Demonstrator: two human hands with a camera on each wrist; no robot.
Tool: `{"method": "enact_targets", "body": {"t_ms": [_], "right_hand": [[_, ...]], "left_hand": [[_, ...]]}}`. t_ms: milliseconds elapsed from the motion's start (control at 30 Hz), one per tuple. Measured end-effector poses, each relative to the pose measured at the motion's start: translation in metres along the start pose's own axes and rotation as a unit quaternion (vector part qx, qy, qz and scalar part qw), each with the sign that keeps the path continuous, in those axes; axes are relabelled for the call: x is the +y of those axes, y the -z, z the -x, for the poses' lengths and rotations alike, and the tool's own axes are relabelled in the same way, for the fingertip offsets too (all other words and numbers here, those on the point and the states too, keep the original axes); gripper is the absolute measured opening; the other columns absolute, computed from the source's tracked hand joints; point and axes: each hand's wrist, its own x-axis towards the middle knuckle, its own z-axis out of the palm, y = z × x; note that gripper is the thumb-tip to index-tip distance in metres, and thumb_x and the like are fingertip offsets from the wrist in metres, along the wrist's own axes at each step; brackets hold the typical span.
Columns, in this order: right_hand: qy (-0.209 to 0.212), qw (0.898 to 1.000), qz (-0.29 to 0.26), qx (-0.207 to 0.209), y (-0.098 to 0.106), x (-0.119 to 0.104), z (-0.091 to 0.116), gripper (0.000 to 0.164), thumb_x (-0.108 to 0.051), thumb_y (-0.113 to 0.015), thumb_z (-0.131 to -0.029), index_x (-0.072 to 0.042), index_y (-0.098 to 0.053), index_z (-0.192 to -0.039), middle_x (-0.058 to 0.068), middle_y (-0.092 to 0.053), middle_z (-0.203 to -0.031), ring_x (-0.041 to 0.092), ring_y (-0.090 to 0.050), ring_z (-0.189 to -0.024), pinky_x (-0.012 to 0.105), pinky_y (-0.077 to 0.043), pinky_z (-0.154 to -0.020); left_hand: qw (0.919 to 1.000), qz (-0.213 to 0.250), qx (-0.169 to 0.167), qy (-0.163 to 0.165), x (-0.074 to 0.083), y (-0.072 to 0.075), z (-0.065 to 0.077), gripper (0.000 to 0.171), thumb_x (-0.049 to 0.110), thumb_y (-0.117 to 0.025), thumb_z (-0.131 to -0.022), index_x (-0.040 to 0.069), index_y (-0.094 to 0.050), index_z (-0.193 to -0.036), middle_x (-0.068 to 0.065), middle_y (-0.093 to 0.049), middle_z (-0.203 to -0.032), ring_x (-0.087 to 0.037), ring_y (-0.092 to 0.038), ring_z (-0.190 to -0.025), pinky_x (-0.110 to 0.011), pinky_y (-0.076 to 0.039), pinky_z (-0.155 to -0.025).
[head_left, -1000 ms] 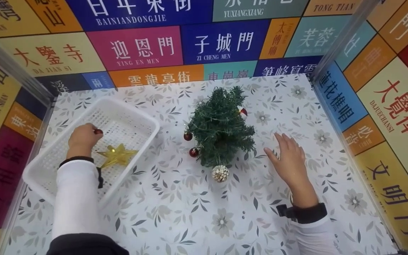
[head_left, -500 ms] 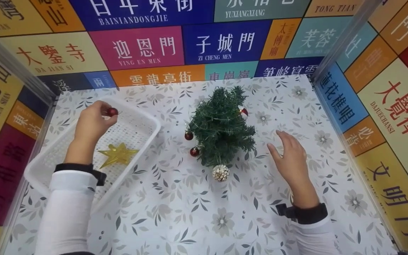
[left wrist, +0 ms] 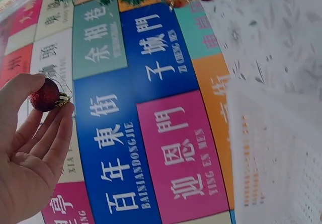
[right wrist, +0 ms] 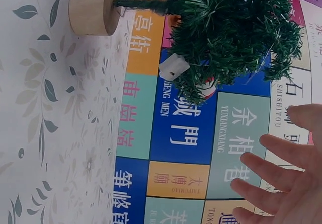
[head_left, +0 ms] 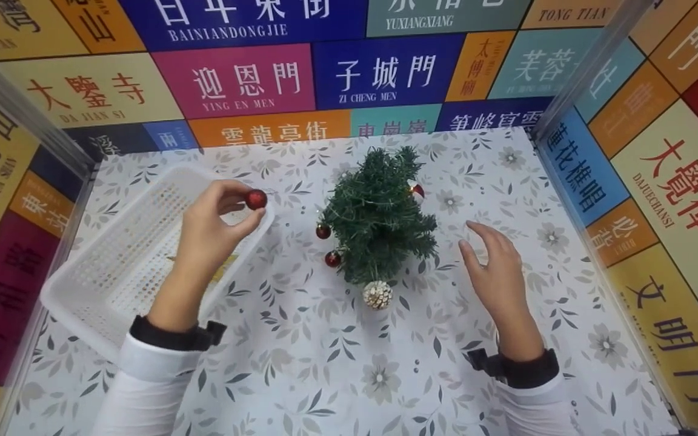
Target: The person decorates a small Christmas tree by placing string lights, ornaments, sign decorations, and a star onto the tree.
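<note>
A red glittery Christmas bauble [head_left: 256, 199] with a gold cap is pinched between the thumb and fingers of my left hand [head_left: 212, 224], over the right rim of the white basket [head_left: 76, 306]. In the left wrist view the bauble [left wrist: 45, 95] shows its wire loop. Right of it stands a small green Christmas tree [head_left: 379, 212], hung with red baubles [head_left: 332, 259], a pale pinecone [head_left: 378, 295] and a red-and-white ornament [head_left: 416, 192]. My right hand [head_left: 497, 266] hovers right of the tree, fingers spread and holding nothing. Mostly hidden behind my left hand, a gold star [head_left: 223, 268] lies in the basket.
Panels printed with coloured blocks and characters [head_left: 234, 82] wall in the back and both sides. A floral-patterned cloth [head_left: 379, 378] covers the table. The right wrist view shows the tree's round wooden base [right wrist: 93, 7] and a small white box [right wrist: 174, 67] among its branches.
My left hand has risen out of the basket with the red bauble and moved right, towards the tree. My right hand has hardly moved.
</note>
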Motion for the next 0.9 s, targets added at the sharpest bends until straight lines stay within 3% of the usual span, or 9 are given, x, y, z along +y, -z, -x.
{"method": "enact_targets", "body": {"t_ms": [100,200,433,633,767,900], "right_hand": [[0.010,1.000,-0.020,0.016,0.002,-0.007,0.002,0.036,-0.022,-0.056,-0.094,-0.004,-0.055,-0.125,0.017,-0.052,-0.126,0.034,-0.042,-0.121,0.050,-0.029,-0.102],[0.029,0.998,-0.048,0.040,0.003,-0.016,0.006,0.032,-0.019,-0.057,-0.093,-0.005,-0.058,-0.122,0.014,-0.055,-0.123,0.031,-0.045,-0.119,0.049,-0.031,-0.100],[0.103,0.986,-0.111,0.073,0.000,-0.041,0.018,0.026,-0.007,-0.061,-0.089,-0.006,-0.063,-0.115,0.007,-0.063,-0.110,0.020,-0.054,-0.104,0.039,-0.042,-0.089],[0.150,0.974,-0.168,0.023,-0.007,-0.062,0.028,0.033,-0.001,-0.066,-0.084,-0.008,-0.063,-0.116,0.002,-0.063,-0.111,0.016,-0.055,-0.102,0.029,-0.044,-0.086],[0.167,0.964,-0.207,-0.015,-0.011,-0.073,0.035,0.038,-0.001,-0.067,-0.082,-0.009,-0.062,-0.119,0.001,-0.062,-0.114,0.017,-0.056,-0.102,0.029,-0.045,-0.086],[0.176,0.957,-0.226,-0.051,-0.013,-0.079,0.039,0.040,0.000,-0.067,-0.082,-0.009,-0.061,-0.121,0.001,-0.059,-0.119,0.019,-0.054,-0.108,0.030,-0.044,-0.090]], "left_hand": [[0.9970,0.064,-0.004,-0.044,0.018,-0.014,0.011,0.035,0.003,-0.076,-0.073,-0.001,-0.059,-0.104,-0.005,-0.064,-0.100,-0.011,-0.063,-0.090,-0.022,-0.049,-0.082],[0.9885,0.127,-0.031,-0.076,0.032,-0.030,0.022,0.036,0.001,-0.076,-0.073,0.000,-0.059,-0.105,-0.005,-0.064,-0.101,-0.013,-0.064,-0.091,-0.025,-0.049,-0.084],[0.9687,0.206,-0.085,-0.109,0.048,-0.063,0.045,0.039,0.000,-0.076,-0.073,-0.001,-0.057,-0.107,-0.007,-0.061,-0.105,-0.018,-0.064,-0.093,-0.029,-0.050,-0.084],[0.9530,0.273,-0.112,-0.069,0.063,-0.081,0.064,0.037,-0.006,-0.073,-0.073,-0.004,-0.055,-0.105,-0.011,-0.062,-0.107,-0.021,-0.063,-0.096,-0.032,-0.050,-0.085],[0.9393,0.315,-0.133,-0.034,0.080,-0.084,0.073,0.033,-0.007,-0.071,-0.076,-0.007,-0.054,-0.105,-0.016,-0.062,-0.105,-0.022,-0.063,-0.096,-0.034,-0.050,-0.086],[0.9266,0.345,-0.148,-0.020,0.086,-0.089,0.079,0.032,-0.007,-0.068,-0.078,-0.009,-0.052,-0.105,-0.019,-0.059,-0.105,-0.025,-0.062,-0.096,-0.036,-0.049,-0.086]]}}
